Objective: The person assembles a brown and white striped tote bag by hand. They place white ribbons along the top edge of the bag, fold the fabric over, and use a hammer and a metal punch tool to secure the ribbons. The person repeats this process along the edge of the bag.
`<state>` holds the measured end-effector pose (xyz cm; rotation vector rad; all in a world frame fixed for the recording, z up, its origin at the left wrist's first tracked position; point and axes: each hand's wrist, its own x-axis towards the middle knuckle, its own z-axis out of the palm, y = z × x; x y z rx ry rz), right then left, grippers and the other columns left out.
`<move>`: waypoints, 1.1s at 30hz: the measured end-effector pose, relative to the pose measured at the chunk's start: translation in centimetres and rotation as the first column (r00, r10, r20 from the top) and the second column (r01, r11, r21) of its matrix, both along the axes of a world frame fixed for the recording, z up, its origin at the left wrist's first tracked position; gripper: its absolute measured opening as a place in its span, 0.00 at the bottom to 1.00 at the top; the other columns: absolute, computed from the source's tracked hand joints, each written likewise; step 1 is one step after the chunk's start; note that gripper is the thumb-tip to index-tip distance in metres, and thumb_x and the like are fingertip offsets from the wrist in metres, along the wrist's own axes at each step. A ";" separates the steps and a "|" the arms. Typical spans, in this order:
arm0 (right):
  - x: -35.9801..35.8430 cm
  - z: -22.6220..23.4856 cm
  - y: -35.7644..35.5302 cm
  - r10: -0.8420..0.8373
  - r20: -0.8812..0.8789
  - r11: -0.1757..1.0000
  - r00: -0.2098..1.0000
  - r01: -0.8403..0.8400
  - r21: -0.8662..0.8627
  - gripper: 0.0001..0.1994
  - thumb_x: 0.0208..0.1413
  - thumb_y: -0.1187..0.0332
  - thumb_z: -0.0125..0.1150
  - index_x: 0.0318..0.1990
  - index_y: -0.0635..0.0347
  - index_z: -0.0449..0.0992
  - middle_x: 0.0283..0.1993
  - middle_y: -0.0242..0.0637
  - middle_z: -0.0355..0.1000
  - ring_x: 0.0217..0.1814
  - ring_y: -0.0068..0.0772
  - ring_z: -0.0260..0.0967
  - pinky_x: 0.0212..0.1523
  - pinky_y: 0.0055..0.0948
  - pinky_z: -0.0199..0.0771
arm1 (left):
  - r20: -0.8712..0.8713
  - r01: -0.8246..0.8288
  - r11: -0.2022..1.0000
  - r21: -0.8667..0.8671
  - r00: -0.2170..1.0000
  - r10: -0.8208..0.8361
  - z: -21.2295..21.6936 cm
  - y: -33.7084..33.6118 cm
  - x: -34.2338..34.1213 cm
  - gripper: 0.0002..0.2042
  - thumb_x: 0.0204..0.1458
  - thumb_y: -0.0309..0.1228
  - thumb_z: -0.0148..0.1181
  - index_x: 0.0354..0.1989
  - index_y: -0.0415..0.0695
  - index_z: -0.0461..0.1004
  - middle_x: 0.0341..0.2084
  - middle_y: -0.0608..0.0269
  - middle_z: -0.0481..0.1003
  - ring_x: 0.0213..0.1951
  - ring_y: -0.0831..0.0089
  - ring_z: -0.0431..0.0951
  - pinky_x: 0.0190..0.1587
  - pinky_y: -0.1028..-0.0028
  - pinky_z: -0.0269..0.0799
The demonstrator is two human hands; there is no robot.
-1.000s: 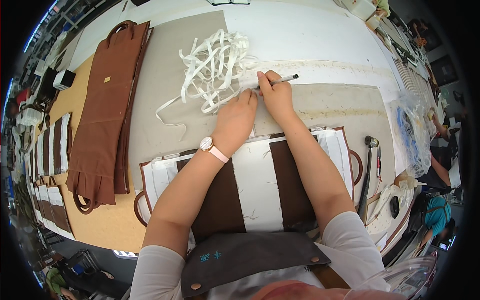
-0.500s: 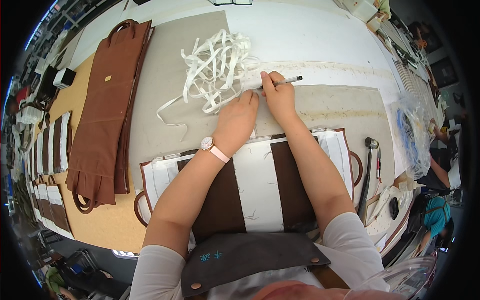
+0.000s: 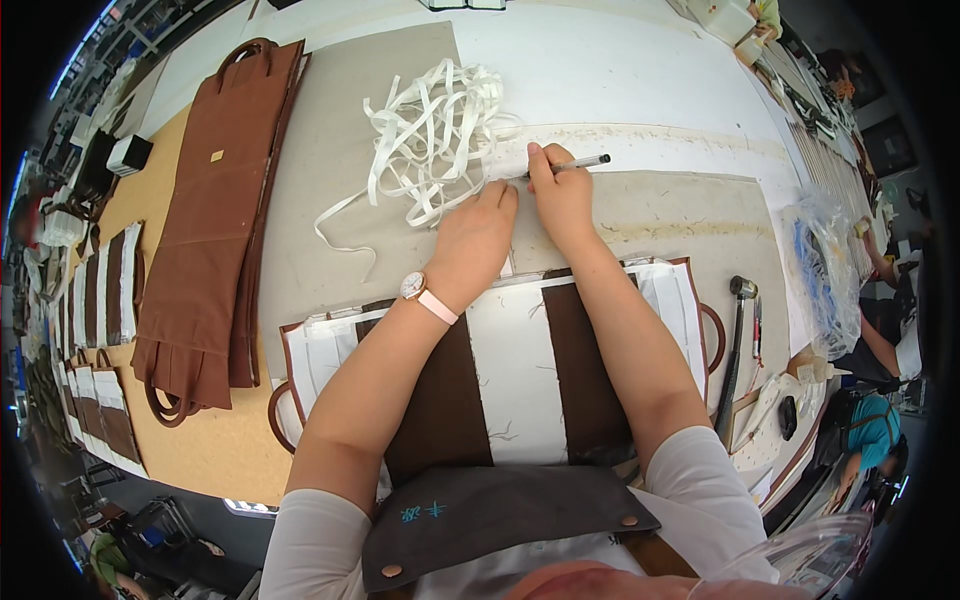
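Note:
My right hand (image 3: 562,205) is closed round a pen (image 3: 583,162), whose dark end sticks out to the right; its tip is hidden by the fingers. Close on its left, my left hand (image 3: 474,235) lies flat with fingers stretched out, pressing on a pale piece (image 3: 505,165) that looks like paper or card. A narrow white strip shows below that hand. Just beyond the left hand lies a loose tangle of white tape (image 3: 430,130), one tail trailing left. Under my forearms is a brown-and-white striped bag panel (image 3: 512,370) with brown handles on both sides.
Stacked brown bags (image 3: 205,220) lie at the left, with smaller striped pieces (image 3: 105,285) beyond them. On the right are a hammer (image 3: 735,340), a red-and-black pen (image 3: 757,328) and a clear plastic bag (image 3: 825,270). A grey sheet (image 3: 330,200) covers part of the table.
My right hand and the pen have shifted very slightly to the right. The left hand stays almost in place.

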<state>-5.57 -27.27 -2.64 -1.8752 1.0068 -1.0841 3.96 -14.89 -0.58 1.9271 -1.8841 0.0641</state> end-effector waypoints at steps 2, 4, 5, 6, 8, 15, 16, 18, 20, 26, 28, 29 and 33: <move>-0.1 -0.2 -0.1 0.009 -0.046 1.000 0.999 -0.010 -0.017 0.19 0.63 0.59 0.56 0.23 0.62 0.69 0.14 0.43 0.65 0.16 0.44 0.61 0.21 0.40 0.60 | -0.006 0.003 1.000 0.003 1.000 -0.002 0.0 -0.1 0.0 0.21 0.49 0.19 0.52 0.55 0.36 0.70 0.52 0.52 0.73 0.41 0.60 0.79 0.43 0.67 0.77; 0.0 -0.4 -0.2 0.009 -0.047 0.998 0.999 -0.011 -0.060 0.19 0.63 0.59 0.56 0.23 0.61 0.69 0.14 0.42 0.65 0.15 0.45 0.60 0.21 0.40 0.60 | -0.008 0.003 1.000 0.001 1.000 -0.003 0.1 -0.1 0.0 0.21 0.49 0.19 0.52 0.55 0.36 0.70 0.52 0.52 0.73 0.40 0.60 0.79 0.42 0.67 0.77; 0.1 -0.5 -0.3 0.008 -0.047 0.997 0.999 -0.012 -0.081 0.19 0.63 0.58 0.56 0.23 0.61 0.69 0.14 0.42 0.65 0.15 0.45 0.60 0.21 0.40 0.60 | -0.008 0.003 1.000 -0.004 1.000 -0.003 0.1 -0.1 0.0 0.21 0.49 0.19 0.52 0.55 0.36 0.70 0.52 0.52 0.73 0.40 0.60 0.79 0.42 0.66 0.76; 0.1 -0.5 -0.3 0.004 -0.048 0.997 0.999 -0.007 -0.075 0.19 0.63 0.58 0.56 0.23 0.61 0.70 0.14 0.42 0.65 0.15 0.45 0.60 0.21 0.40 0.59 | -0.009 0.003 1.000 -0.008 1.000 -0.003 0.0 -0.1 0.0 0.21 0.49 0.19 0.52 0.55 0.36 0.70 0.52 0.52 0.73 0.40 0.60 0.79 0.42 0.66 0.76; 0.1 -0.4 -0.3 -0.006 -0.049 0.998 0.999 0.003 -0.063 0.19 0.63 0.58 0.56 0.23 0.61 0.70 0.14 0.42 0.65 0.15 0.45 0.60 0.21 0.40 0.59 | -0.010 0.002 1.000 -0.007 1.000 -0.003 0.0 -0.2 0.1 0.21 0.49 0.19 0.52 0.55 0.36 0.70 0.51 0.52 0.73 0.40 0.60 0.79 0.42 0.66 0.76; 0.1 0.0 0.0 0.009 -0.052 0.999 0.999 -0.011 -0.036 0.19 0.63 0.60 0.57 0.23 0.62 0.69 0.14 0.43 0.64 0.16 0.43 0.60 0.21 0.39 0.59 | -0.027 0.006 1.000 -0.003 1.000 -0.006 -0.1 -0.1 0.2 0.20 0.50 0.20 0.51 0.55 0.36 0.70 0.51 0.53 0.73 0.39 0.59 0.79 0.42 0.66 0.76; 0.0 -0.2 -0.1 0.005 -0.046 1.000 0.999 -0.007 -0.030 0.19 0.63 0.60 0.57 0.23 0.62 0.69 0.14 0.42 0.64 0.16 0.41 0.61 0.21 0.38 0.60 | -0.030 0.007 1.000 -0.002 1.000 -0.007 -0.1 -0.1 0.1 0.20 0.50 0.20 0.51 0.55 0.36 0.70 0.51 0.53 0.73 0.40 0.59 0.79 0.42 0.66 0.76; -0.1 0.2 0.0 -0.006 0.016 1.000 1.000 0.005 0.029 0.19 0.64 0.61 0.56 0.22 0.63 0.68 0.14 0.39 0.64 0.16 0.35 0.62 0.21 0.36 0.60 | -0.037 0.007 1.000 -0.001 0.999 -0.007 -0.1 0.0 0.1 0.20 0.50 0.20 0.51 0.54 0.36 0.70 0.51 0.52 0.73 0.40 0.59 0.79 0.42 0.66 0.76; -0.4 1.2 0.5 -0.029 0.126 0.991 0.992 0.012 0.134 0.19 0.64 0.61 0.56 0.22 0.63 0.68 0.14 0.36 0.65 0.17 0.28 0.62 0.22 0.33 0.61 | -0.067 0.004 1.000 0.017 0.998 -0.002 0.1 0.0 0.0 0.19 0.51 0.20 0.51 0.54 0.36 0.71 0.51 0.52 0.73 0.41 0.58 0.79 0.43 0.65 0.76; -1.5 6.8 1.7 -0.079 0.449 0.957 0.890 -0.059 0.285 0.19 0.66 0.58 0.54 0.26 0.61 0.71 0.20 0.31 0.67 0.19 0.18 0.60 0.23 0.19 0.60 | -0.123 0.019 0.995 -0.102 0.992 -0.032 -1.2 -0.1 0.8 0.18 0.53 0.20 0.49 0.53 0.39 0.73 0.50 0.52 0.75 0.45 0.56 0.78 0.46 0.65 0.75; -2.6 10.3 2.7 -0.043 0.492 0.979 0.870 -0.062 0.196 0.19 0.66 0.57 0.54 0.26 0.61 0.70 0.18 0.27 0.62 0.18 0.15 0.54 0.21 0.19 0.53 | -0.213 0.054 0.998 -0.032 0.975 -0.059 -0.3 0.6 1.1 0.20 0.54 0.20 0.48 0.57 0.40 0.71 0.50 0.51 0.75 0.45 0.55 0.78 0.47 0.65 0.75; -3.4 11.8 3.2 -0.021 0.518 0.980 0.855 -0.085 0.180 0.19 0.66 0.57 0.55 0.26 0.61 0.70 0.18 0.25 0.60 0.18 0.14 0.52 0.20 0.19 0.51 | -0.298 0.089 0.994 0.057 0.952 -0.068 0.9 1.1 1.7 0.22 0.54 0.19 0.48 0.59 0.40 0.68 0.51 0.49 0.75 0.44 0.54 0.79 0.47 0.64 0.75; -6.4 15.5 6.9 0.102 0.520 0.941 0.848 -0.252 0.226 0.18 0.65 0.57 0.56 0.27 0.59 0.69 0.18 0.21 0.57 0.19 0.11 0.47 0.19 0.19 0.46 | -0.698 0.141 0.982 0.124 0.716 -0.015 7.3 5.9 -0.3 0.34 0.55 0.15 0.47 0.72 0.46 0.51 0.46 0.53 0.78 0.44 0.63 0.79 0.50 0.68 0.72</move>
